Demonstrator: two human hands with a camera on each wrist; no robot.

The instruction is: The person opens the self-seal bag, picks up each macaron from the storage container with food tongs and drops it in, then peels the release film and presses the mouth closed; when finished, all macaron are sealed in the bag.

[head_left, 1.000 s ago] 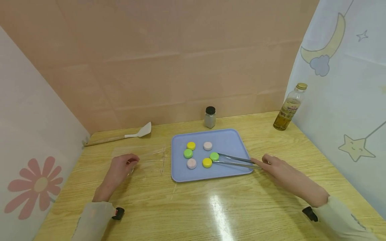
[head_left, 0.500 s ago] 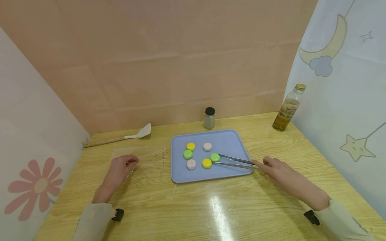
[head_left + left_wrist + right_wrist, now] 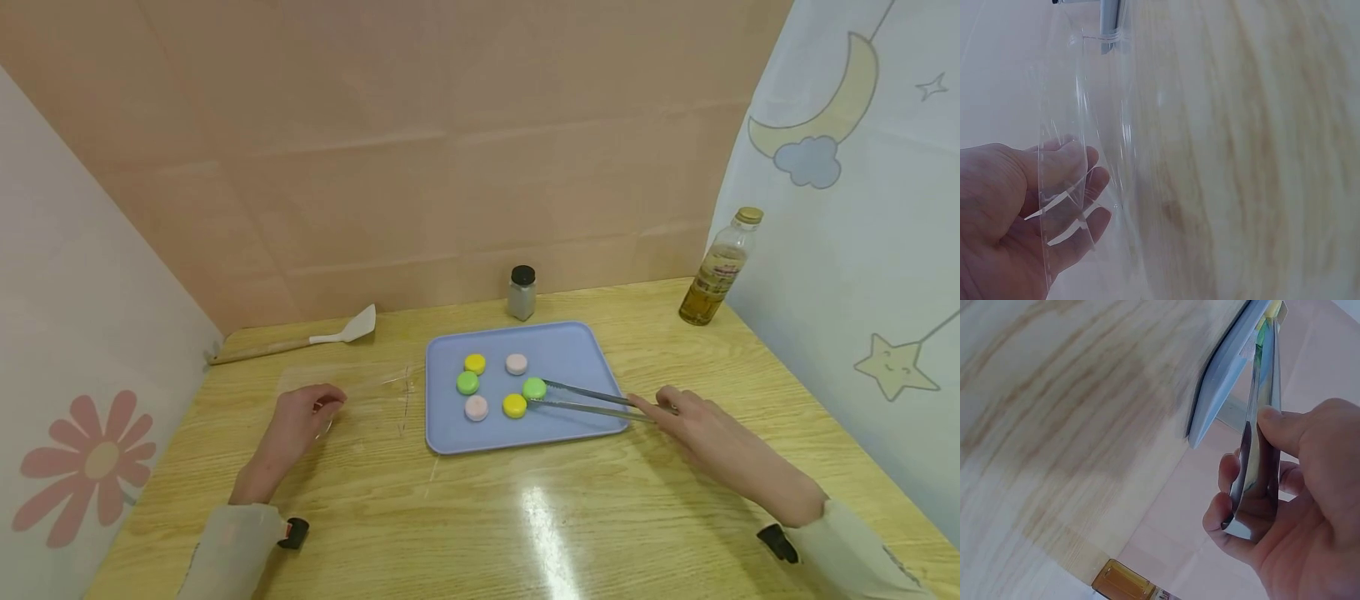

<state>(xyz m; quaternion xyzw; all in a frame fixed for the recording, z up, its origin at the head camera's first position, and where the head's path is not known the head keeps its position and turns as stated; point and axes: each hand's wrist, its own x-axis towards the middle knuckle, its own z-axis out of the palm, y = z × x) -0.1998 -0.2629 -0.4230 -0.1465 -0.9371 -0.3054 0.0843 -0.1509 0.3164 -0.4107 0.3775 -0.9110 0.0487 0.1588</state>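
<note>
My right hand grips metal tongs, its thumb on one arm and its fingers curled round the other. The tongs reach over the right rim of a blue tray, their tips at either side of a green macaron. A yellow macaron lies close to the lower tip. Elsewhere on the tray are another green macaron, another yellow one and two pale pink ones. Left of the tray my left hand pinches the edge of a clear plastic bag between thumb and fingers.
Behind the tray stands a small jar with a black lid. A bottle of amber liquid is at the back right. A white spatula with a wooden handle lies at the back left. Fabric walls border the wooden table.
The tong tips and the green macaron shift very slightly on the tray. My left hand and the plastic bag stay put.
</note>
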